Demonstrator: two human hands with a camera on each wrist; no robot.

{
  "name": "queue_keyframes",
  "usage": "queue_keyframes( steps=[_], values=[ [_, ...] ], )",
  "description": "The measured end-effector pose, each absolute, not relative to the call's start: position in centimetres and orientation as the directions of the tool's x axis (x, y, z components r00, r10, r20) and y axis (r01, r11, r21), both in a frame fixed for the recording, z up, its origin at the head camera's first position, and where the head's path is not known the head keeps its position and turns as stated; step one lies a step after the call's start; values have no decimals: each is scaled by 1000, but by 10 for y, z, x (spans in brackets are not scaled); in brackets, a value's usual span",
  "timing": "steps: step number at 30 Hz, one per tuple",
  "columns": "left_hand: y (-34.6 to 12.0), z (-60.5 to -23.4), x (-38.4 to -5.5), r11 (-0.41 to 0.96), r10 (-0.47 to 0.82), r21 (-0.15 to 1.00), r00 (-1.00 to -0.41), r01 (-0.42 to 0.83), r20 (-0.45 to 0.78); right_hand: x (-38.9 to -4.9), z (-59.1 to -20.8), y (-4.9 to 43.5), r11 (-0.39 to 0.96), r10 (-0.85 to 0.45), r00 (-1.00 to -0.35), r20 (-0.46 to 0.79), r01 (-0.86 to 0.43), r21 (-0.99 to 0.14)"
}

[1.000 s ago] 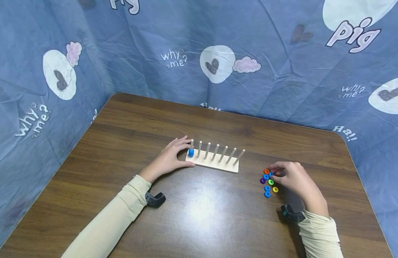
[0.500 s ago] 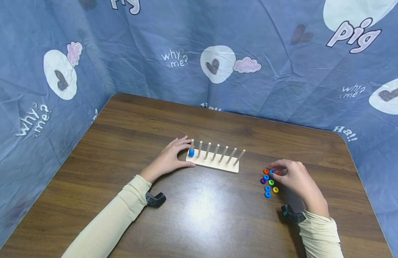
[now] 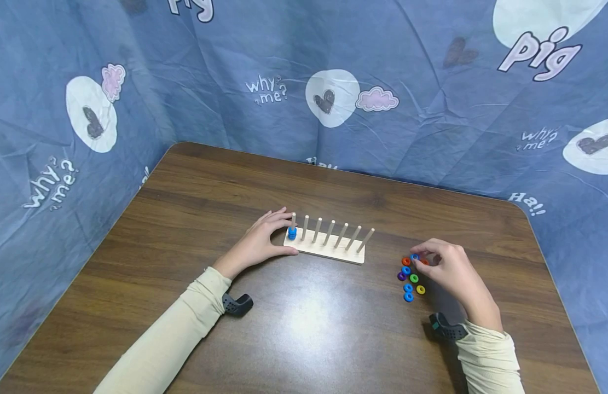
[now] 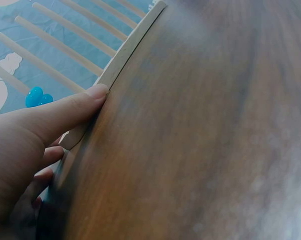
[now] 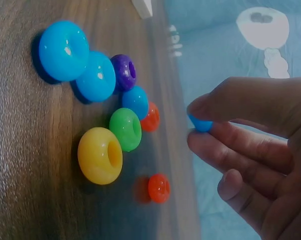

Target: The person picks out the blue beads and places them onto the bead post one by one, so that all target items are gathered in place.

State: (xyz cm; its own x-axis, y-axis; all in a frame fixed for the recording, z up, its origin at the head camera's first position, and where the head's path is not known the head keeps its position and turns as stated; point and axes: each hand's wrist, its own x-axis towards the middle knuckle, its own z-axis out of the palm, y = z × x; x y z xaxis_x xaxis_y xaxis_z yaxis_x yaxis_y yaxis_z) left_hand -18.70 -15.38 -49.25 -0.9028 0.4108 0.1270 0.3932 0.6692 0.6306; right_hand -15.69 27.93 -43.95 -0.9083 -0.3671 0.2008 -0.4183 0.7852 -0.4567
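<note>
My left hand (image 3: 256,241) holds the left end of a pale wooden peg board (image 3: 330,251), its thumb on the near edge and its other fingers round the far side. Upright pegs stand in a row on the board. Blue beads (image 3: 292,233) are stacked on the leftmost peg, and the other pegs are bare. On the right, my right hand (image 3: 449,268) pinches a blue bead (image 5: 201,124) between thumb and fingertips, raised off the table. Below it lie loose beads: a green bead (image 5: 125,129), a yellow bead (image 5: 100,156), a purple bead (image 5: 123,72), plus red and blue ones.
The brown wooden table (image 3: 308,339) carries the board near its middle and the loose beads to the board's right. A red bead (image 5: 159,188) lies apart from the cluster. Behind the table hangs a blue printed cloth (image 3: 210,65).
My right hand has lifted the blue bead a little up from among the others. A red bead beneath the fingers has come into sight. The left hand and board have stayed still.
</note>
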Motion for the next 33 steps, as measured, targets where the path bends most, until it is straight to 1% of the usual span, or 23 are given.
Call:
queue_keyframes(
  steps=[7, 16, 20, 25, 33],
  values=[
    [-153, -494, -188, 669, 412, 630, -902, 395, 129, -157, -440, 279, 748, -382, -878, 288, -476, -462],
    [-154, -493, -187, 669, 410, 631, -903, 393, 127, -156, -437, 272, 724, -356, -876, 326, -479, -497],
    [-153, -494, -188, 670, 412, 628, -902, 396, 130, -156, -435, 268, 691, -359, -863, 356, -502, -519],
    [-153, -494, -188, 672, 410, 628, -903, 392, 124, -157, -433, 263, 672, -370, -841, 395, -536, -511],
    [-153, -493, -188, 674, 409, 628, -904, 388, 120, -158, -424, 250, 682, -336, -851, 403, -515, -519]
  ],
)
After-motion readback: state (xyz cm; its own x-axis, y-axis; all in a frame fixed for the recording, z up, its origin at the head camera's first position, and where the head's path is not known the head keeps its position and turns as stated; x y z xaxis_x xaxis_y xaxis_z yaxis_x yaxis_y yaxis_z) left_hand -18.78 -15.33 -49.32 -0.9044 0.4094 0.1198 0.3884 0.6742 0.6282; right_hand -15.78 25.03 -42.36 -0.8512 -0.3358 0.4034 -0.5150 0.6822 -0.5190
